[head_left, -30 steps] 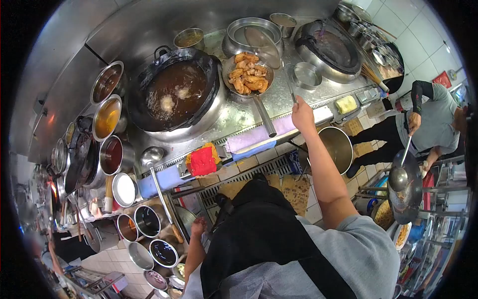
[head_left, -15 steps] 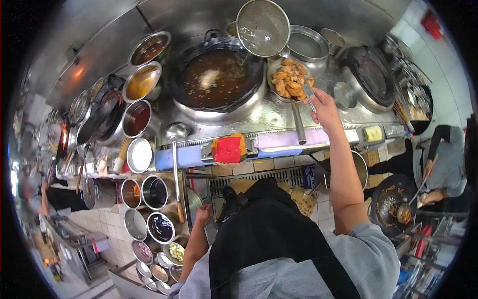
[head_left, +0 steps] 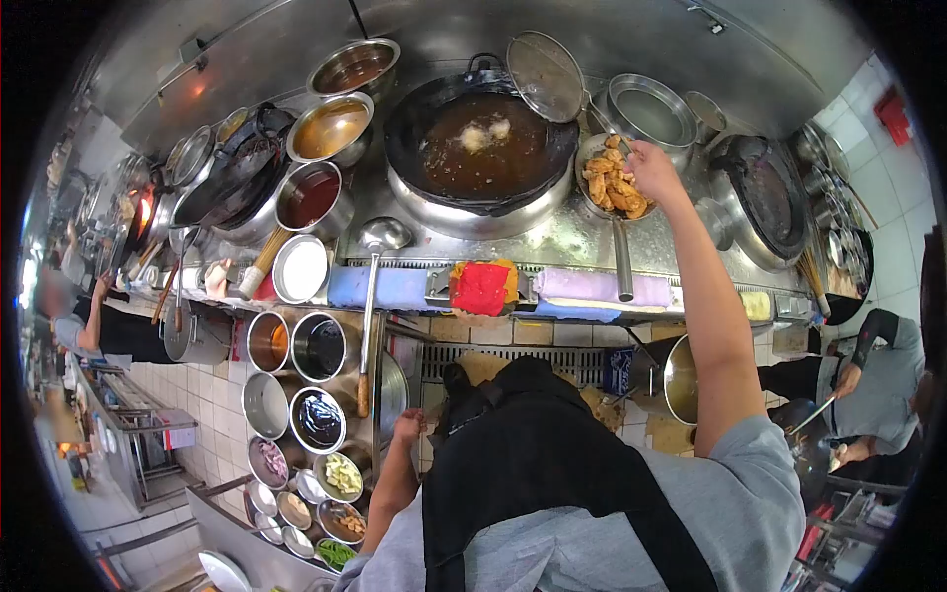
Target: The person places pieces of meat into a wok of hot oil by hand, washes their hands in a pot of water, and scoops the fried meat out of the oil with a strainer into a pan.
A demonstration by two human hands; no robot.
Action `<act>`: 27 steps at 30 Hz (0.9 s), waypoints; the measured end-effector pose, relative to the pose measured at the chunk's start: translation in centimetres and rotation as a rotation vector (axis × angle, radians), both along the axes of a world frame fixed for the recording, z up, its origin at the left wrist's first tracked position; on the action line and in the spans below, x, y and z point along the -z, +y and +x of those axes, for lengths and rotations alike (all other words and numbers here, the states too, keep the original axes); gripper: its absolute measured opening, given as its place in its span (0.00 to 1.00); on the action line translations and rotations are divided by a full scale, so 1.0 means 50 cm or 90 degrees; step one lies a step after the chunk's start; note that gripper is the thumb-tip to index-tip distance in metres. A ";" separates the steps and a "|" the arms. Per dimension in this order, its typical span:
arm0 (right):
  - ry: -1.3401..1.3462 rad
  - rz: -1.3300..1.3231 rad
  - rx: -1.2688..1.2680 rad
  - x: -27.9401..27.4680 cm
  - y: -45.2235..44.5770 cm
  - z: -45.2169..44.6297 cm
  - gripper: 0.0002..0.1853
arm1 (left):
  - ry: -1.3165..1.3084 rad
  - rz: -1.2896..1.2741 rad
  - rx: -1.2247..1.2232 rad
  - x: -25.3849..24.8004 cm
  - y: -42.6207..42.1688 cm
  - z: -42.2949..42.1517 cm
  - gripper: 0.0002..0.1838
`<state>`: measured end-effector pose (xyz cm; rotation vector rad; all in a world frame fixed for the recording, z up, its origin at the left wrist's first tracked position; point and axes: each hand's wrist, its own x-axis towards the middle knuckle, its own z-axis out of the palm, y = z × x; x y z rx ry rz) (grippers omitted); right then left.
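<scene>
My right hand [head_left: 652,170] grips the handle of a round mesh skimmer [head_left: 546,77], whose disc is tilted above the right rim of a big dark wok [head_left: 424,178]. Pale pieces [head_left: 484,135] float in the wok's bubbling brown oil. Just below that hand, golden-brown fried pieces [head_left: 610,187] fill a strainer whose metal handle [head_left: 622,259] points toward me. My left hand [head_left: 408,425] hangs low by the counter's front, fingers curled, and seems to touch nothing; whether it is empty is hard to tell.
A ladle [head_left: 384,234] lies across the front edge, beside a red cloth [head_left: 480,287]. Pots of sauces [head_left: 308,195] and bowls of ingredients [head_left: 342,476] stand to the left. A second wok [head_left: 760,197] is at right. Co-workers work at far right [head_left: 878,385] and far left [head_left: 109,321].
The skimmer rose from beside the strainer and swung over toward the wok's right rim. My right hand moved up with it. The view turned, shifting the stove rightward.
</scene>
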<state>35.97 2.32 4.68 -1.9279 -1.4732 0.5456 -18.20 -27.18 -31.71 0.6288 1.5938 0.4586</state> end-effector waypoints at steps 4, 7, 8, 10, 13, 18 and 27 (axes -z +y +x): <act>0.225 -0.162 -0.023 0.028 0.015 -0.038 0.15 | 0.139 0.209 0.336 0.074 -0.030 -0.050 0.16; 0.459 -0.213 -0.008 0.061 0.006 -0.098 0.15 | 0.050 0.028 0.088 0.000 -0.022 -0.007 0.16; 0.460 -0.211 -0.009 0.078 0.006 -0.114 0.15 | 0.065 -0.003 0.083 -0.015 -0.017 0.002 0.16; 0.573 -0.240 -0.082 0.114 0.005 -0.144 0.16 | 0.082 -0.034 0.079 -0.017 -0.013 0.000 0.16; 0.677 -0.250 -0.105 0.143 -0.016 -0.180 0.15 | -0.041 0.014 0.042 0.019 -0.005 -0.005 0.15; 0.861 -0.285 -0.048 0.141 -0.086 -0.193 0.13 | -0.068 0.037 0.023 0.031 0.028 0.011 0.10; 1.078 -0.179 -0.056 0.118 -0.236 -0.076 0.15 | -0.153 -0.164 0.054 0.065 0.135 0.011 0.13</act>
